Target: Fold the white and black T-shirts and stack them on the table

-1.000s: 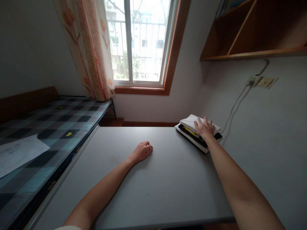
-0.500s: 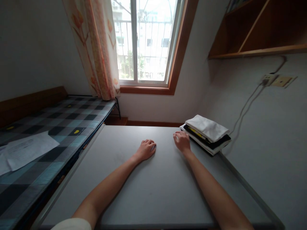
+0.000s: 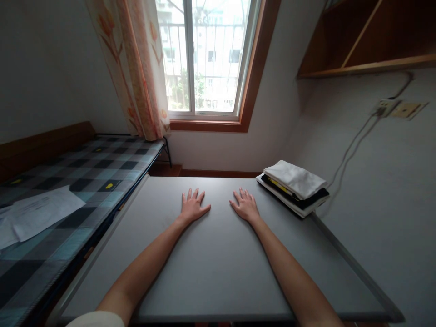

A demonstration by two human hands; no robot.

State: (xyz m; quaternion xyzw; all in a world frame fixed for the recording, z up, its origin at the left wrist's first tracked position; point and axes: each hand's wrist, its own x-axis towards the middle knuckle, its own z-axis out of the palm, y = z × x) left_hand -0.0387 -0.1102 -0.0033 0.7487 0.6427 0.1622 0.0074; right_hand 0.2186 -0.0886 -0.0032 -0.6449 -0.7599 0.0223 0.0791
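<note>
Broadly: grey-white table (image 3: 214, 272) fills the foreground. Bed (image 3: 78, 170) with plaid cover runs along its left side. Ahead, a wood-framed window (image 3: 214, 68), flowered curtain (image 3: 131, 68) hanging at its left. Wooden shelf unit (image 3: 327, 50) on the wall, upper right. Folded cloth stack (image 3: 294, 181) sits at the table's far right corner: white piece uppermost, black and yellow beneath, more white lower down. Printed papers (image 3: 44, 211) lie on the bed. Left hand (image 3: 193, 206) flat on the tabletop, palm down, fingers spread. Right hand (image 3: 245, 205) likewise, splayed, nearer the stack but apart from it.
</note>
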